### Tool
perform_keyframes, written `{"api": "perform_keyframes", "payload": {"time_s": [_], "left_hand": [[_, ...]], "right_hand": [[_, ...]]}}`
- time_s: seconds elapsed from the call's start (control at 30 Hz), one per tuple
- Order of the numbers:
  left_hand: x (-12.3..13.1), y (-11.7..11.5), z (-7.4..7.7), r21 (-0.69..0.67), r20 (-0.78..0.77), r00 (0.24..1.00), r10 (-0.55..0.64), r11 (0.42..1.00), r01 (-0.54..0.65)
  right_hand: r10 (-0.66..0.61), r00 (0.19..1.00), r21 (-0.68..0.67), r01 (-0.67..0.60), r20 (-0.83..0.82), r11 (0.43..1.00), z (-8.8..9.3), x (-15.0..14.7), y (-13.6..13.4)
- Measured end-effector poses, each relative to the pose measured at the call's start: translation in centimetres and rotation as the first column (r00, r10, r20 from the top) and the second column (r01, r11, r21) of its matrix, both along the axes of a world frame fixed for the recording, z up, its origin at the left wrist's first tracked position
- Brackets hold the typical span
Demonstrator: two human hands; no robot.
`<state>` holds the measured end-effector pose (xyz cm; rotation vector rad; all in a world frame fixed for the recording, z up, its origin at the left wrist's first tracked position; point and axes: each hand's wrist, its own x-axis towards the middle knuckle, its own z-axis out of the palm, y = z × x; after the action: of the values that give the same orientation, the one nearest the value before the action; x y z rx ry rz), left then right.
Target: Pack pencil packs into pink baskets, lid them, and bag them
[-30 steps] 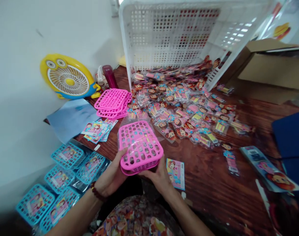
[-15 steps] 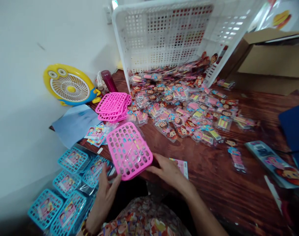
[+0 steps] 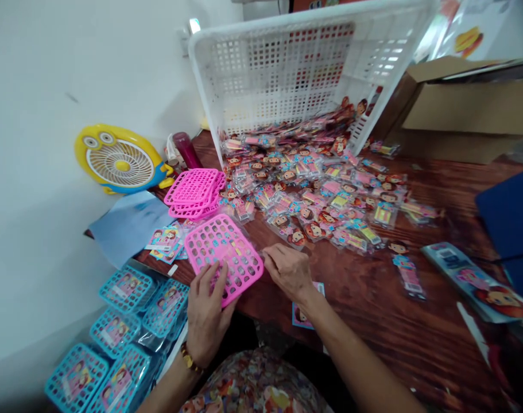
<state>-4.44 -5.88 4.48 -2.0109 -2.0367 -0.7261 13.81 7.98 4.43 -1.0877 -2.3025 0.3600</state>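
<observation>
A pink lattice plastic basket [image 3: 244, 269] lies at the front edge of the table, with small packets showing through its holes. My left hand [image 3: 209, 304] holds its near left corner, fingers spread over the top and thumb along the near side. At the right corner, my right hand [image 3: 289, 269] has its fingers pinched together on what looks like a clear plastic bag around the basket; the fingertips are partly hidden. A printed card [image 3: 302, 315] lies partly under my right forearm. More pink baskets or lids [image 3: 194, 192] are stacked just behind.
A white crate [image 3: 261, 74] lies tipped, character packets [image 3: 308, 195] spilling out. Bagged teal baskets [image 3: 123, 287] stand at lower left. A yellow fan [image 3: 121, 158], cup [image 3: 186, 150], cards [image 3: 162, 241], cardboard box [image 3: 463, 109], header bags [image 3: 476, 281] and scissors [image 3: 474, 330] surround the work area.
The basket has been lowered toward the table. My left hand has moved up onto its top, and my right hand has shifted from beneath its near right edge to its right corner, fingers now closed.
</observation>
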Motion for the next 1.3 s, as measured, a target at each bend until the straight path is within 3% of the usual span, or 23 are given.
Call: {"api": "perform_keyframes", "payload": {"time_s": [0.1, 0.17, 0.27, 0.37, 0.7, 0.83, 0.93, 1.17, 1.3], "left_hand": [[-0.5, -0.2, -0.4, 0.015, 0.023, 1.000, -0.018, 1.000, 0.017], [-0.8, -0.5, -0.6, 0.027, 0.036, 0.999, -0.038, 0.999, 0.037], [-1.4, -0.9, -0.8, 0.058, 0.043, 0.998, -0.048, 0.997, 0.045], [-1.8, -1.2, -1.2, 0.099, 0.029, 0.999, -0.018, 0.995, 0.016], [-1.8, -0.6, -2.2, 0.143, -0.064, 0.994, 0.091, 0.986, -0.081], [-1.5, 0.0, -2.3, 0.161, -0.070, 0.993, 0.095, 0.983, -0.083], [-1.1, 0.6, -2.2, 0.198, -0.062, 0.991, 0.115, 0.975, -0.101], [-0.2, 1.2, -2.3, 0.251, -0.008, 0.995, 0.101, 0.963, -0.096], [0.0, 1.6, -2.7, 0.229, -0.009, 0.994, 0.107, 0.968, -0.102]], "right_hand": [[0.004, 1.000, -0.027, -0.004, -0.010, 1.000, 0.0, 0.9, 0.6], [0.085, 0.996, -0.058, -0.084, 0.004, 0.995, -0.2, 0.7, 1.2], [0.203, 0.979, -0.102, -0.200, 0.029, 0.975, -0.5, -0.7, 1.9], [0.234, 0.972, -0.154, -0.231, 0.001, 0.961, -0.7, -2.4, 2.0], [0.011, 0.998, -0.232, -0.024, -0.058, 0.972, -2.7, -2.0, -0.3], [-0.066, 0.996, -0.302, 0.081, 0.060, 0.950, -2.7, -2.1, -0.5], [-0.052, 0.991, -0.279, 0.085, 0.124, 0.957, -2.5, -2.2, -0.9], [-0.124, 0.991, -0.228, 0.110, -0.049, 0.967, -3.4, -1.3, -3.4], [-0.182, 0.983, -0.274, 0.184, 0.035, 0.944, -3.7, -1.4, -3.2]]}}
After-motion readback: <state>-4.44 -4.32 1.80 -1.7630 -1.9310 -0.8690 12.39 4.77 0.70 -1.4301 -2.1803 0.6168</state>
